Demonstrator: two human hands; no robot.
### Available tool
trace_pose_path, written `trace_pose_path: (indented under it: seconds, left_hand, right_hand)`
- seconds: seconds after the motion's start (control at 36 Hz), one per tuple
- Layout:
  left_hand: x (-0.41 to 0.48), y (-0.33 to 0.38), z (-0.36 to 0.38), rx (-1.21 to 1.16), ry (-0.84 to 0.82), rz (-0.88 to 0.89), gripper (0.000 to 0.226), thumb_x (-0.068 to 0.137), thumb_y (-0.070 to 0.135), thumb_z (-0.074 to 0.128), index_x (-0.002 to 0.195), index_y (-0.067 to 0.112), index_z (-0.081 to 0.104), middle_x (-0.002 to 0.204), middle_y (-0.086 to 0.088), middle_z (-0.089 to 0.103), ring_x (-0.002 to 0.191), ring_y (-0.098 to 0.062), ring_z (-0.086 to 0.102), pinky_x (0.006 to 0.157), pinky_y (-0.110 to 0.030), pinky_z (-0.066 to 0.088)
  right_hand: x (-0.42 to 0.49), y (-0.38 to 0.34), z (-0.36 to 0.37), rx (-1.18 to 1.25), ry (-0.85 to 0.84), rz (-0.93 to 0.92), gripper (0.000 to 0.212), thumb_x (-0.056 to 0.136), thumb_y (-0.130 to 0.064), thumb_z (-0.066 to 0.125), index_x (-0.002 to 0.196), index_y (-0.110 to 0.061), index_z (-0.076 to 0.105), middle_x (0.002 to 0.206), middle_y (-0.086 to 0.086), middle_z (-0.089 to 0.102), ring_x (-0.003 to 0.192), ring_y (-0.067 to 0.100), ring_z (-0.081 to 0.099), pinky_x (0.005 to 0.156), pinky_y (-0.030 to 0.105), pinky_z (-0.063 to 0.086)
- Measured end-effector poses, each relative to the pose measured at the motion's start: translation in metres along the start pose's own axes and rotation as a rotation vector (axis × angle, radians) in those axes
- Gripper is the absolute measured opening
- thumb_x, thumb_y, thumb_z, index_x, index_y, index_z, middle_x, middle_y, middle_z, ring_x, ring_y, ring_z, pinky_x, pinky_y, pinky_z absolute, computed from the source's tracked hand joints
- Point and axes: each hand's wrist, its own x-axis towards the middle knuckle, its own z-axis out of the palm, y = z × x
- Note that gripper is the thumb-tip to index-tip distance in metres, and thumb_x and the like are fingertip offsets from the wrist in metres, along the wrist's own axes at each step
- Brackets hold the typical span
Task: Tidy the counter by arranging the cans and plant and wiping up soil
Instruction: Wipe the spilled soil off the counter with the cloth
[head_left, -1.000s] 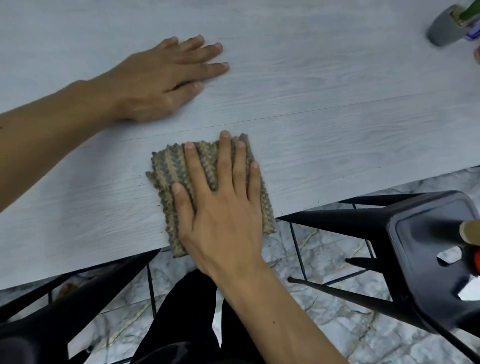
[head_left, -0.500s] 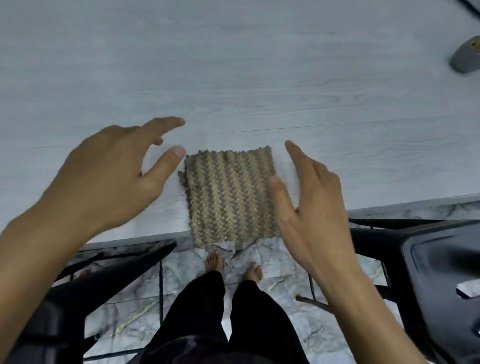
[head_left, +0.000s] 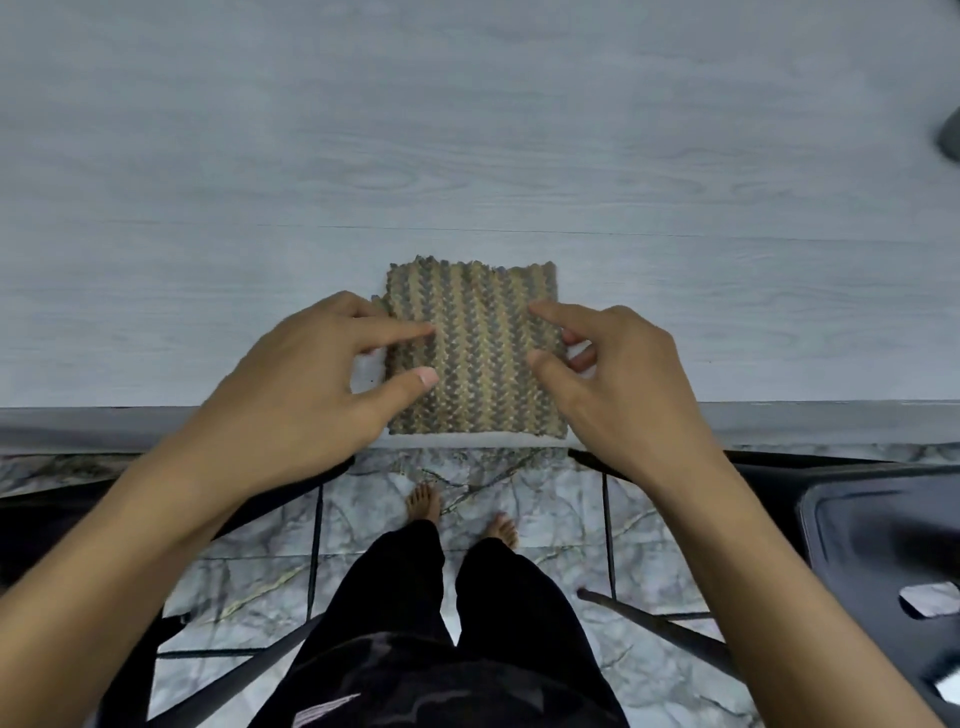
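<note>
A folded knitted cloth (head_left: 475, 353), tan and grey, lies flat at the near edge of the pale wood-grain counter (head_left: 467, 130). My left hand (head_left: 306, 384) is at the cloth's left side, its index finger and thumb lying on the fabric. My right hand (head_left: 618, 374) is at the right side, index finger and thumb on the fabric too, the other fingers curled beside the edge. A sliver of the grey plant pot (head_left: 951, 139) shows at the far right edge. No cans are in view. A tiny dark speck sits by my left thumb.
Black stools stand under the counter edge, one at the left (head_left: 62, 530) and one at the right (head_left: 878, 540). Below are a marble tile floor (head_left: 374, 499) and my own legs and bare feet.
My right hand lifted off the cloth and my left hand came back from the counter. Both hands then closed in on the cloth's sides. The view tilted down.
</note>
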Motion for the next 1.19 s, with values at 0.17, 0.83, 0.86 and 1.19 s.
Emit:
trace_pose_path:
  seconds: [0.17,0.83,0.86,1.19]
  left_hand:
    - [0.011,0.009,0.015,-0.080,0.113,-0.071,0.043,0.086,0.047,0.077,0.127,0.034,0.071,0.117,0.008,0.064,0.102,-0.007,0.060,0.088,-0.028,0.046]
    - [-0.028,-0.002,0.035,-0.607,0.179,-0.280,0.026,0.071,0.030,0.092,0.093,0.040,0.082,0.078,0.019,0.078,0.080,0.002,0.075,0.068,-0.003,0.050]
    - [-0.031,-0.001,0.036,-0.626,0.172,-0.286,0.027,0.069,0.030,0.092,0.093,0.039,0.082,0.079,0.018,0.078,0.080,0.002,0.075,0.070,-0.003,0.051]
    - [-0.059,0.014,0.050,-0.690,0.177,-0.329,0.029,0.067,0.029,0.093,0.091,0.043,0.083,0.087,0.008,0.080,0.086,-0.007,0.077,0.080,-0.017,0.060]
  right_hand:
    - [0.011,-0.002,0.005,0.049,0.042,-0.005,0.039,0.093,-0.018,0.073,0.130,-0.028,0.072,0.089,-0.009,0.058,0.071,0.001,0.053,0.065,-0.001,0.037]
    - [-0.028,0.017,-0.002,0.318,-0.012,0.090,0.024,0.093,-0.021,0.077,0.116,-0.029,0.078,0.093,-0.009,0.067,0.081,0.006,0.063,0.077,0.016,0.052]
    - [-0.031,0.018,-0.002,0.329,-0.014,0.096,0.024,0.092,-0.021,0.077,0.115,-0.029,0.079,0.091,-0.009,0.066,0.079,0.005,0.062,0.075,0.014,0.051]
    - [-0.062,0.037,-0.005,0.429,-0.057,0.099,0.023,0.090,-0.019,0.079,0.112,-0.027,0.080,0.082,-0.006,0.065,0.068,0.003,0.059,0.069,0.012,0.051]
